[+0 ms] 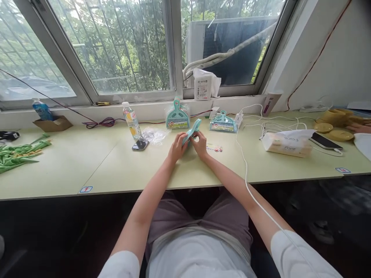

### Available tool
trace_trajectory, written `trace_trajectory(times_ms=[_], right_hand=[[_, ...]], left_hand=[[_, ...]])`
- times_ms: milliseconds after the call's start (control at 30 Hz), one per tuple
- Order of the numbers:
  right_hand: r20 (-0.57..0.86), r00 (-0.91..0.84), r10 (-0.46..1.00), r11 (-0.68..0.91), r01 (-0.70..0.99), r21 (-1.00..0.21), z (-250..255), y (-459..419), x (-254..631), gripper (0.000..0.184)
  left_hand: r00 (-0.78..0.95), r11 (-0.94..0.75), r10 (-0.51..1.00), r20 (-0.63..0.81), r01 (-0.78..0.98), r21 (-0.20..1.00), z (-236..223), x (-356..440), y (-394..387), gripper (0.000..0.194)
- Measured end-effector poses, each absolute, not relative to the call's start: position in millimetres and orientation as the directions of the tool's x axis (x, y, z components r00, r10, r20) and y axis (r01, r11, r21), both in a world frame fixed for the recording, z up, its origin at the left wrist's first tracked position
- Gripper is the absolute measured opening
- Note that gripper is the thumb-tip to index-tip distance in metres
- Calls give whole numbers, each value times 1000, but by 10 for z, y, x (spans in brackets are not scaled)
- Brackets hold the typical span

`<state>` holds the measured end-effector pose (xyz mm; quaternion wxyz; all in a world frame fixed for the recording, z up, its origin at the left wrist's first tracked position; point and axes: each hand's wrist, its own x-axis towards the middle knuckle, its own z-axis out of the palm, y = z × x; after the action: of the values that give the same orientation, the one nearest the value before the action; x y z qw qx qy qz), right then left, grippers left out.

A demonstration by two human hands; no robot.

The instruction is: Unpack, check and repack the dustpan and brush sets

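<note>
Both my hands meet over the pale green desk [121,166] and hold one teal plastic dustpan [192,131] tilted on edge. My left hand [177,146] grips its lower left side with fingers curled. My right hand [199,143] pinches its right side. Two more teal dustpan sets stand behind: one wrapped in clear plastic [177,114], one to the right [223,122]. A small printed label [215,148] lies just right of my right hand.
A water bottle [131,120], a phone [140,144] and crumpled clear wrap [155,135] lie to the left. Green strips [17,154] lie far left. A tissue pack [288,142], white cables [261,123], another phone [326,141] and yellow items [333,119] are at right, by another person's hand [358,128].
</note>
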<state>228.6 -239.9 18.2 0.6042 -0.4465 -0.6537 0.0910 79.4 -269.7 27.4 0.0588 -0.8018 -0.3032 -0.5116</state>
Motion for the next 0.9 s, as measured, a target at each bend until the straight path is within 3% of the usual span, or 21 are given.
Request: trace_trajectory(times_ms=[133,400,533,667,733,800,900], right_hand=[[724,227,652,615,401,-679,255,-2405,2311,13],[702,215,679,627,326,-707,347,-2401,2318,16],[661,193,725,624,221,-750,385,-2450,2332,21],[583,270,766,567,142,-811,467,-2416,2484,26],[589,227,776,553,205,-808,515,-2386,2612,28],[612,111,783,539,369,-757,544,-2371,2732,28],[588,71,806,381,697,-608,531,-2378,2823,23]], left_hand=[[269,-806,464,844,522,277,290,852,-2673,45],[154,-739,571,806,524,424,240,869,-2523,44],[-163,-557,652,740,560,614,289,635,-2373,41],[-459,-277,677,575,565,777,296,333,-2237,39],[-487,-114,752,444,567,816,263,260,-2197,40],[-446,4,837,316,583,813,214,253,-2170,36],[-340,7,906,252,608,794,137,310,-2150,28]])
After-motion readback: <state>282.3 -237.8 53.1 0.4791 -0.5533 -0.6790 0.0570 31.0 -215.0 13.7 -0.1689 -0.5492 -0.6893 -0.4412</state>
